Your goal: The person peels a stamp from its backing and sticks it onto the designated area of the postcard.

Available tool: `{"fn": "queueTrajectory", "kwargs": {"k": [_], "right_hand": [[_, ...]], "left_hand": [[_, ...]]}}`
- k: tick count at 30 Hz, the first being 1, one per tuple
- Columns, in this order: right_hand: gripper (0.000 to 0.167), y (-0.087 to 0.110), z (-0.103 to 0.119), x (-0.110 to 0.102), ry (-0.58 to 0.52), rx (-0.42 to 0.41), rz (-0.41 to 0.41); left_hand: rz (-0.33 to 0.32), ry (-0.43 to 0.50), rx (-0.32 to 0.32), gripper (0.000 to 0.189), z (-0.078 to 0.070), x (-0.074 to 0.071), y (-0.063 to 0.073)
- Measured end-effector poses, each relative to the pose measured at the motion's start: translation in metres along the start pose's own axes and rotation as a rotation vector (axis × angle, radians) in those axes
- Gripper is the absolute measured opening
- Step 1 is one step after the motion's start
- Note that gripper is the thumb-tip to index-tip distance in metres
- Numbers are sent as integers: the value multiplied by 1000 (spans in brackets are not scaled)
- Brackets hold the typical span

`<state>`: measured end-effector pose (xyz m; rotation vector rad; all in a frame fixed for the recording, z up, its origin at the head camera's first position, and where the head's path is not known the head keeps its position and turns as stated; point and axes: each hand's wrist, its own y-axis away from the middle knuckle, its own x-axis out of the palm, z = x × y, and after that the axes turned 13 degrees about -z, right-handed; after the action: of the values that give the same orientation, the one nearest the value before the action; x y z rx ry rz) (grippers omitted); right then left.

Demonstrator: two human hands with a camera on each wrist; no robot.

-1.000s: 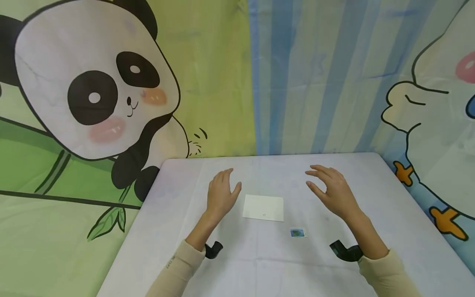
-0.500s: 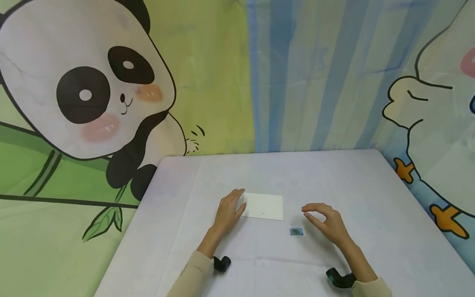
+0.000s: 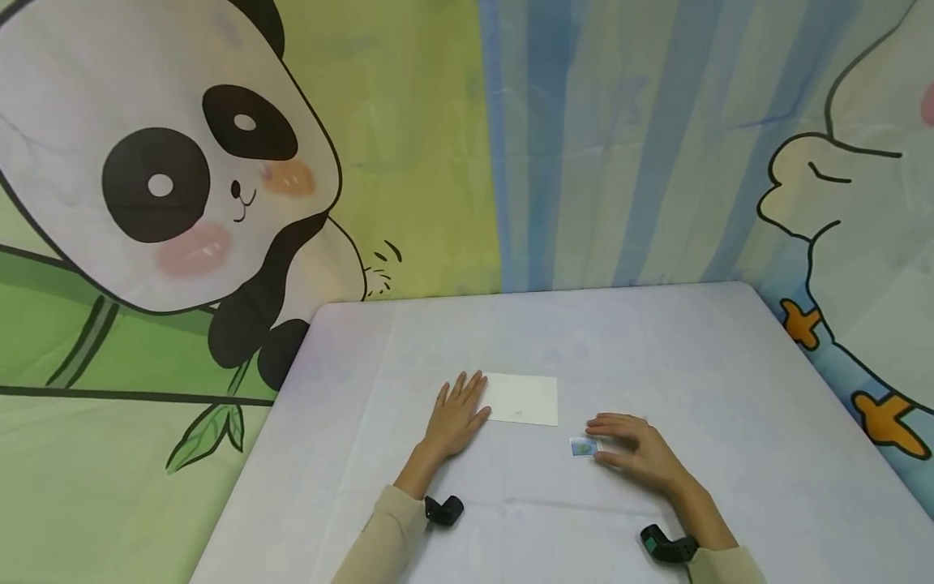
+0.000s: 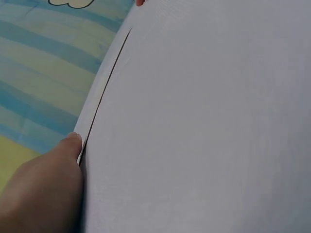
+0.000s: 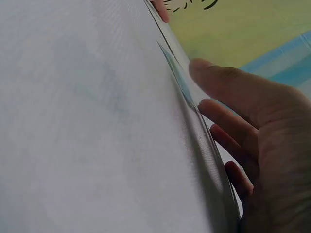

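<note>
A plain white card [image 3: 522, 399] lies flat, a tiny mark near its lower edge. Over its left edge my left hand [image 3: 452, 418] rests with fingers spread and straight; its thumb shows beside the card's edge in the left wrist view. A small stamp-like paper [image 3: 584, 447], blue and green with a white border, lies right of and below the card. My right hand [image 3: 642, 454] reaches to its right end, thumb and fingers apart on either side. In the right wrist view an index fingertip is right at the near corner of the stamp-like paper [image 5: 180, 77].
Both things lie on a white-covered table [image 3: 452, 332]. Behind it hangs a printed backdrop [image 3: 423, 162] with a panda and blue stripes. A black wrist device [image 3: 445, 511] sits at the left cuff, another black device [image 3: 667, 545] at the right.
Both hands have come down to the table. The left has moved onto the card's left edge, fingers now spread. The right has moved down and left to the stamp-like paper.
</note>
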<state>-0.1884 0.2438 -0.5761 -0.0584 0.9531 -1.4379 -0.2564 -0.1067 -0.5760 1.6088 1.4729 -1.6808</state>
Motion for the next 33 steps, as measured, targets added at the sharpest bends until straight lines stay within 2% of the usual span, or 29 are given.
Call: {"fn": "queueTrajectory", "kwargs": {"k": [6, 9, 18, 23, 33], "right_hand": [[43, -4, 0, 2, 58, -51, 30], [41, -7, 0, 3, 67, -74, 26], [34, -9, -3, 3, 55, -109, -10], [33, -6, -3, 1, 70, -128, -5], [37, -3, 1, 1, 115, -135, 24]], "left_hand": [[-18, -92, 37, 60, 4, 2, 0], [-22, -108, 43, 61, 7, 2, -3], [-23, -97, 35, 61, 5, -1, -8], [-7, -70, 17, 60, 2, 3, -7], [-17, -68, -1, 60, 1, 5, -2]]}}
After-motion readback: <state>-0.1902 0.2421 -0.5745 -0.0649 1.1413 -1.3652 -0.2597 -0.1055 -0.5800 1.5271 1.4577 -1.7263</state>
